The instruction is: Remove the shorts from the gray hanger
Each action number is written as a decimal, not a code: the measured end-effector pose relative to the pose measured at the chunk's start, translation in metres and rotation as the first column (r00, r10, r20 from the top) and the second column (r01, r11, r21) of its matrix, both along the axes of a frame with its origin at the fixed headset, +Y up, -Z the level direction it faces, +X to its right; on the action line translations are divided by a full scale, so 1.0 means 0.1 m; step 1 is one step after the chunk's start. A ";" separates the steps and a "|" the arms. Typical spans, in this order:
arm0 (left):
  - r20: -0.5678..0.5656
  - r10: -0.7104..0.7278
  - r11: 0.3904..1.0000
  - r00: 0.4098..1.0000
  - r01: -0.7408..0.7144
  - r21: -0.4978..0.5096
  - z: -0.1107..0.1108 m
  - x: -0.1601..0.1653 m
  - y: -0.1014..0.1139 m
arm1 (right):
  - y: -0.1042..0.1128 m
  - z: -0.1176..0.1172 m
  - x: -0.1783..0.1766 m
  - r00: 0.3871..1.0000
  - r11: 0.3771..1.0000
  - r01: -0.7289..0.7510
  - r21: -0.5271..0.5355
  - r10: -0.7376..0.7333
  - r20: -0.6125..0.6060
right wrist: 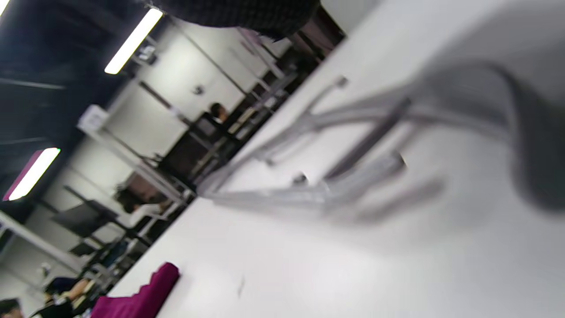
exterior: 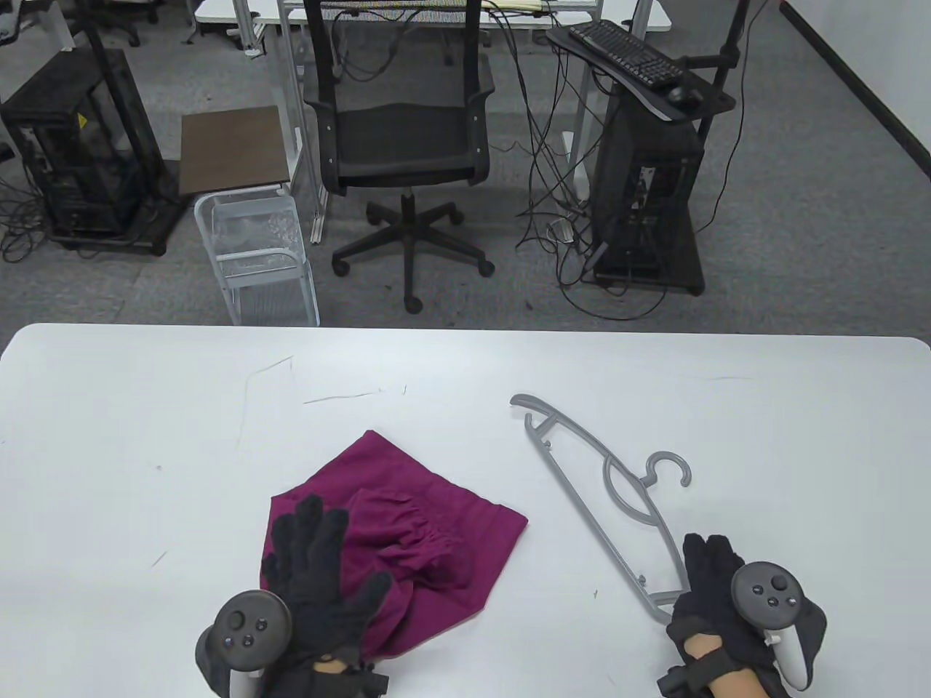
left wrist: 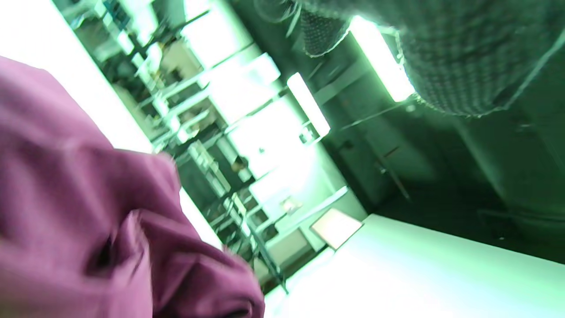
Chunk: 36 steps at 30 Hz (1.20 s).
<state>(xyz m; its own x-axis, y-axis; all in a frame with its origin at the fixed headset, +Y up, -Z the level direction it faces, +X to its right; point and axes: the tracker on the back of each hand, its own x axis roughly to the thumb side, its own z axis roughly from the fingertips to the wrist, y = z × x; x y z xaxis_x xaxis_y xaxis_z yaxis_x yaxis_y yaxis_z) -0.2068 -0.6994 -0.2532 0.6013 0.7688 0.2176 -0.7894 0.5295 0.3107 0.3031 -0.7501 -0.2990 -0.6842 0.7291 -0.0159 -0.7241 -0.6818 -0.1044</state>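
Left hand (exterior: pixel 320 574) flat on shorts (exterior: pixel 429 538); hanger (exterior: pixel 611 502) apart

Both hands reach in from the near edge of the table view, each in a black sensor glove with a gray tracker strapped across its back. The left hand (exterior: pixel 320 574) lies flat, palm down, its fingers (exterior: pixel 309 518) spread wide and pointing away from the body, the thumb angled out to the right. Its tracker sits low on the wrist side. The right hand (exterior: pixel 716 592) also lies palm down, fingers (exterior: pixel 704 554) held close together and stretched forward, slightly to the left. A dark strap wraps the right wrist, where bare skin shows. In both wrist views only blurred dark glove fabric shows at the top edge
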 end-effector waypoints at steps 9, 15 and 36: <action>0.059 -0.360 0.931 0.931 0.355 0.082 0.03 0.22 0.13 | 0.28 0.06 -0.20 0.931 0.943 -0.161 0.292 0.243 -0.272; 0.256 -0.567 0.807 0.783 0.590 -0.018 -0.08 0.49 -0.01 | 0.23 0.08 -0.42 0.877 0.938 -0.213 0.274 0.307 -0.370; 0.421 -0.600 0.679 0.681 0.711 -0.182 -0.19 0.63 -0.22 | 0.13 0.10 -0.61 0.818 0.940 -0.253 0.228 0.333 -0.469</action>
